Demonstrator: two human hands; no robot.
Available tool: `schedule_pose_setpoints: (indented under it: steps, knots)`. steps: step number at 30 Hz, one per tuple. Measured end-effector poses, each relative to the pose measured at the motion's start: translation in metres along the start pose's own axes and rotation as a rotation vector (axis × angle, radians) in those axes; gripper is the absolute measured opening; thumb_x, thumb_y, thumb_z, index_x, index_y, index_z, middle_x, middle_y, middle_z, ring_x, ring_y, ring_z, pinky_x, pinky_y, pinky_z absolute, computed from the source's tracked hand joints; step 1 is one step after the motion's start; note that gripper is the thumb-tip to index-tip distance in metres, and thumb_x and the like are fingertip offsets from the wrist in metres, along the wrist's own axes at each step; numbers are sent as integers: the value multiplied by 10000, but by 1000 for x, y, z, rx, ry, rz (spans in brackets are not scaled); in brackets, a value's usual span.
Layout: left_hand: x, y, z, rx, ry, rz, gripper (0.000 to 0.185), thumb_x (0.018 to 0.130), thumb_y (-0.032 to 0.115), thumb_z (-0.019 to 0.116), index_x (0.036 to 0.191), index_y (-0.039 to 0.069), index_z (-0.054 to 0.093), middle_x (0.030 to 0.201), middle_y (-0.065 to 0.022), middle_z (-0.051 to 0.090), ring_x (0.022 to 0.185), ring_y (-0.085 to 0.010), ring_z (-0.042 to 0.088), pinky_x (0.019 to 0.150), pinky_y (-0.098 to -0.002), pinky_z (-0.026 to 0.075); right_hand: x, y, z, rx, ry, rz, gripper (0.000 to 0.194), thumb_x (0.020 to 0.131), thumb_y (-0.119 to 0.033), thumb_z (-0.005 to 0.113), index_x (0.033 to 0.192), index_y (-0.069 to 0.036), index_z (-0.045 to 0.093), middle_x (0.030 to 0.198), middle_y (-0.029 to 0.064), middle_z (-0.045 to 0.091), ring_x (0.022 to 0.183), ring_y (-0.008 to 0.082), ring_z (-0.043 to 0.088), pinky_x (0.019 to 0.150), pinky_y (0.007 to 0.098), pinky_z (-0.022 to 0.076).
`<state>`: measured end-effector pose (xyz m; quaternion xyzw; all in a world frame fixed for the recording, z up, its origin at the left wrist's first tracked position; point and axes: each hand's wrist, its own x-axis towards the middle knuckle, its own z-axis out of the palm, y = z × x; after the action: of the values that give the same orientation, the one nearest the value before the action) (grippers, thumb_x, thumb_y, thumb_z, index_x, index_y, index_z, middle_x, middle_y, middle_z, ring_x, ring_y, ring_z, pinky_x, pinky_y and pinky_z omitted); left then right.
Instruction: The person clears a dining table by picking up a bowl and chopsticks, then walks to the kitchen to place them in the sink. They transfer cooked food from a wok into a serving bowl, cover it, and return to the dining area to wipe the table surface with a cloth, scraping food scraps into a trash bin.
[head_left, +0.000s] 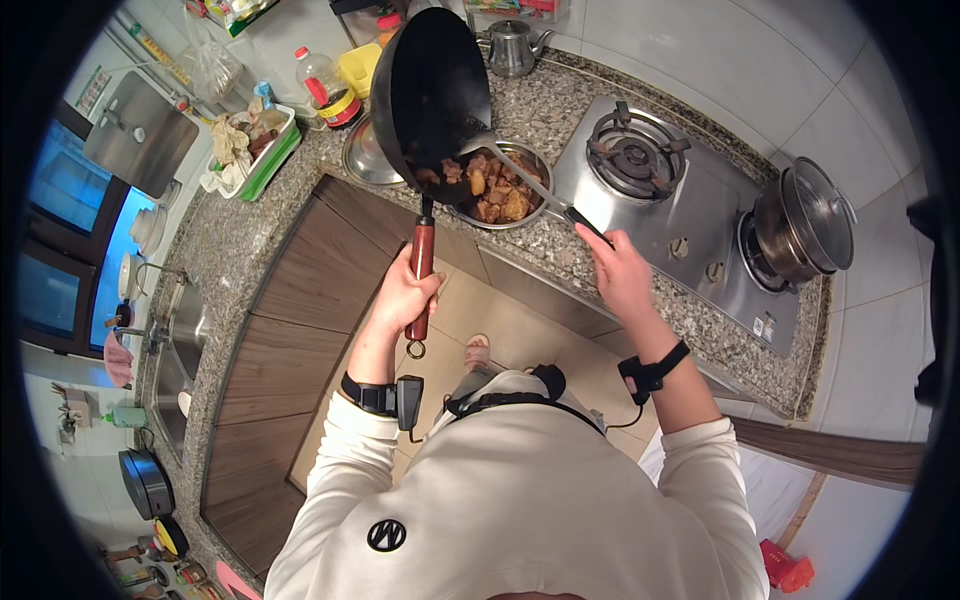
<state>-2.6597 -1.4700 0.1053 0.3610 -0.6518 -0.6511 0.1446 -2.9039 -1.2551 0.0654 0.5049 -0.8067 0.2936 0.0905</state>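
My left hand (409, 294) grips the reddish wooden handle of a black wok (435, 82), which is tipped steeply on its side. The wok's lower rim hangs over a round stainless steel bowl (545, 180) on the counter. Chunks of browned meat (499, 191) fill the bowl, and a few pieces lie at the wok's low edge. In my right hand (624, 274) is the black handle of a metal spatula (529, 176). Its head reaches into the wok's mouth, just above the meat; whether it touches a piece, I cannot tell.
Right of the bowl is a gas stove with a bare burner (636, 154) and a lidded steel pot (802, 217). A steel kettle (512, 49) stands behind. Left of the wok are a metal lid (367, 154), an oil bottle (326, 86) and a green-white basket (259, 154). A sink (176, 352) lies far left.
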Motion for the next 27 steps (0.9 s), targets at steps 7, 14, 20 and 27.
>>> schedule_pose_setpoints:
  steps: [7, 14, 20, 27]
  knots:
    - [1, 0, 0, 65, -2, 7, 455, 819, -4, 597, 1226, 5, 393, 669, -14, 502, 445, -105, 498, 420, -250, 432, -22, 15, -16, -75, -40, 36, 560, 808, -26, 601, 1284, -318, 560, 959, 60, 531, 781, 261, 597, 632, 379, 504]
    - [-1, 0, -2, 78, -1, 23, 448, 816, -10, 602, 1219, 2, 406, 667, -10, 496, 446, -102, 497, 422, -247, 429, -32, 20, -38, -79, -19, 96, 518, 815, -36, 606, 1255, -309, 589, 942, 53, 546, 788, 264, 596, 635, 380, 498]
    - [-4, 1, -2, 38, -7, 38, 334, 827, -6, 594, 1110, 12, 417, 635, -12, 500, 418, -108, 494, 393, -258, 425, 1, -11, -38, 280, 61, 49, 469, 837, -21, 603, 1267, -209, 594, 909, 86, 550, 780, 254, 575, 687, 333, 473]
    - [-4, 5, 0, -42, -41, -4, 320, 814, -8, 612, 1065, 36, 419, 660, -18, 494, 440, -110, 499, 406, -259, 436, 26, -50, -3, 599, 58, 21, 446, 879, -40, 576, 1290, -214, 573, 925, 75, 554, 729, 237, 573, 669, 326, 476]
